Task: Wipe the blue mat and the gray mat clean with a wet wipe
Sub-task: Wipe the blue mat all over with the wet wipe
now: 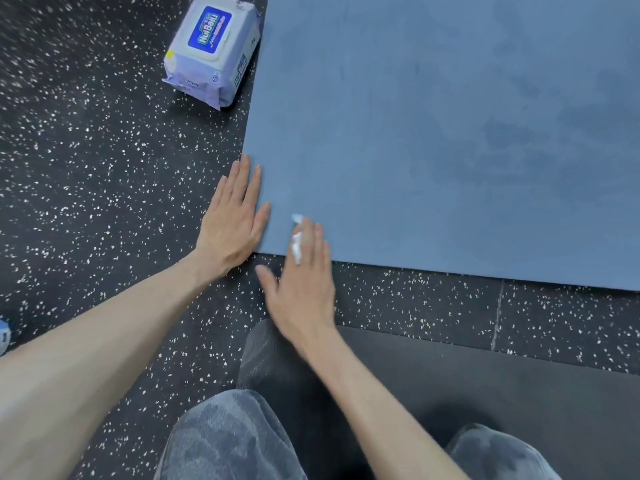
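Black speckled floor; a lavender wet-wipe pack lies on it; grey trouser knees below

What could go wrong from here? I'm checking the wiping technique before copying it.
1. The wipe is bunched small under the right hand, so each pass probably covers little and may leave streaks on the blue mat.
2. The left hand rests flat only at the mat's corner; a hard stroke could shift or buckle the rest.
3. The gray mat lies under the person's knees, so it may get re-soiled.
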